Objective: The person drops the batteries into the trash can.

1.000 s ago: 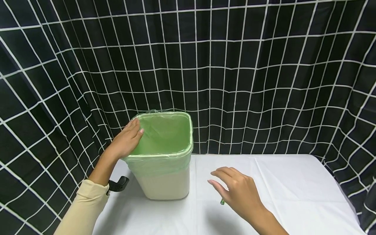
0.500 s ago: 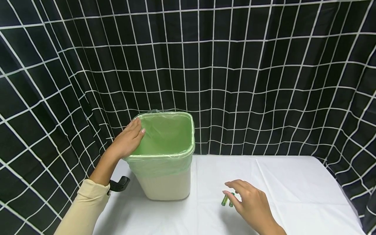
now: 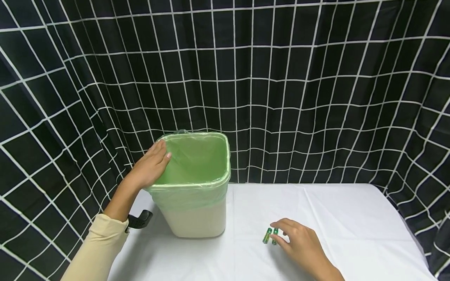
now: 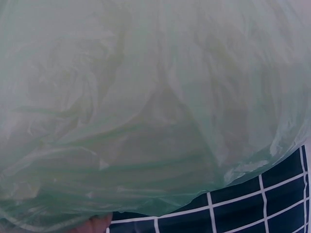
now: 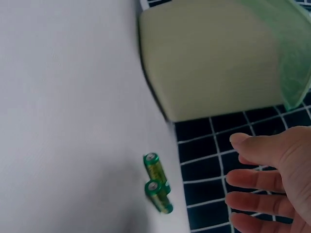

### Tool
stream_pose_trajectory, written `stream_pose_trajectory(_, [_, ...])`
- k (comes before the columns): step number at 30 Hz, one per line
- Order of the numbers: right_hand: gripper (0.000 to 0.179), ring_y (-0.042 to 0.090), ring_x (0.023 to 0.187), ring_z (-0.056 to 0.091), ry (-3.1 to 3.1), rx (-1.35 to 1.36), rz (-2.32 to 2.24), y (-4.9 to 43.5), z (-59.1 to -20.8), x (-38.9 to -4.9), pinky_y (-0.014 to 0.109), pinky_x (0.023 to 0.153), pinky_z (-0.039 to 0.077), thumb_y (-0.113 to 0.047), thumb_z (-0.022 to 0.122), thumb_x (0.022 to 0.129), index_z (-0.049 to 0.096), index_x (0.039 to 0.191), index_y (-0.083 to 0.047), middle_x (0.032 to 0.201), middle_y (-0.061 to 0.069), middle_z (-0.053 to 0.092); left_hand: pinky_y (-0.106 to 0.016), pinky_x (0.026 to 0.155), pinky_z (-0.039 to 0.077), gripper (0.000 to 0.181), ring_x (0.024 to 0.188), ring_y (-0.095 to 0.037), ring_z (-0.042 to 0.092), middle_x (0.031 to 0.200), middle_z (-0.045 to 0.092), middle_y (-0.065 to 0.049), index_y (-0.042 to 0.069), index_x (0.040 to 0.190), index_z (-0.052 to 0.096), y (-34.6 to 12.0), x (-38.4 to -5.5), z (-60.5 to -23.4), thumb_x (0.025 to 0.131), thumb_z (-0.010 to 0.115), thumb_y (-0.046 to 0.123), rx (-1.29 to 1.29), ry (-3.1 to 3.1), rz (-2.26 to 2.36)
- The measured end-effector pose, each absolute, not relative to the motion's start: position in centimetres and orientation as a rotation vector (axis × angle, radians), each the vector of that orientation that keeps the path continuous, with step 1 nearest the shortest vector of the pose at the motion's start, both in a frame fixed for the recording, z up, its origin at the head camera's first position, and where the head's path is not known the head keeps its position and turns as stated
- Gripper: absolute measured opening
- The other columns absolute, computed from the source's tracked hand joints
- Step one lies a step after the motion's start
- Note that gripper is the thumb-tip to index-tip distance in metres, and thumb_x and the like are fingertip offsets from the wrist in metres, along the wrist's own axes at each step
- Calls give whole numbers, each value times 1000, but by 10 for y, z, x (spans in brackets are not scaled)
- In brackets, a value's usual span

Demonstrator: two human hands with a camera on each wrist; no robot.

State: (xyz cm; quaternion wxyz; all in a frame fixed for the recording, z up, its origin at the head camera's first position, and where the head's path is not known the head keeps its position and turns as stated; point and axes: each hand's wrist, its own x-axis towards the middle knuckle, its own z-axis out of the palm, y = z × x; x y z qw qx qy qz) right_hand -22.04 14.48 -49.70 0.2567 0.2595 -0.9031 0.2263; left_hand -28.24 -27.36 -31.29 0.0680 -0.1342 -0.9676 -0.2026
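Observation:
A pale bin [image 3: 197, 218] lined with a translucent green bag [image 3: 193, 160] stands on the table. My left hand [image 3: 149, 166] rests on its left rim, fingers straight, the thumb over the inside. The left wrist view is filled by the bag [image 4: 155, 107], with a bit of finger [image 4: 95, 224] at the bottom. Two small green batteries lie side by side on the cloth: the left battery [image 3: 267, 235] and the right battery [image 3: 275, 235]. Just right of them my right hand [image 3: 299, 244] hovers, thumb and fingers apart. The right wrist view shows nothing in that hand [image 5: 277, 179].
A white cloth [image 3: 337, 226] covers the table, stretching right of the bin. Dark curtains [image 3: 281, 97] with a white grid hang behind and at both sides. A black strap with a device [image 3: 140, 219] is on the left wrist.
My right hand has moved right and lower, down beside the batteries, leaving both in sight; one second ago it hid most of them. The left hand stays on the bin's rim.

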Motion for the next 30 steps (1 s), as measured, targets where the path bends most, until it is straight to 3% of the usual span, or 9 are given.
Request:
stream_pose_trajectory(9, [34,9,79,70,-2559,648,600,156,-523,-219,27,65,56,-25,92,72,77,101,-17,102,-8,74,-52,125,10,61,155,-39,5,165,11,-27,-14,154,18,-272,-278,-323,113,27,29,-403,-2923,-627])
stream_pose_trajectory(19, [37,25,105,70,-2633,633,604,160,-538,-228,46,82,60,-26,93,70,77,102,-15,113,3,72,-52,125,9,61,155,-39,4,166,10,-26,-13,155,17,-273,-283,-320,113,26,30,-393,-2918,-617])
stream_pose_trajectory(24, [37,24,106,69,-2713,585,636,158,-543,-231,48,87,59,-27,92,71,77,103,-17,117,5,73,-52,125,9,62,155,-40,4,166,11,-27,-14,154,17,-272,-281,-318,113,26,31,-403,-2918,-616])
stream_pose_trajectory(30, [35,15,96,69,-2741,551,642,154,-544,-236,43,82,60,-27,92,71,77,102,-19,110,-1,75,-52,125,9,62,155,-40,5,165,11,-28,-14,154,18,-272,-280,-313,113,27,31,-411,-2904,-616])
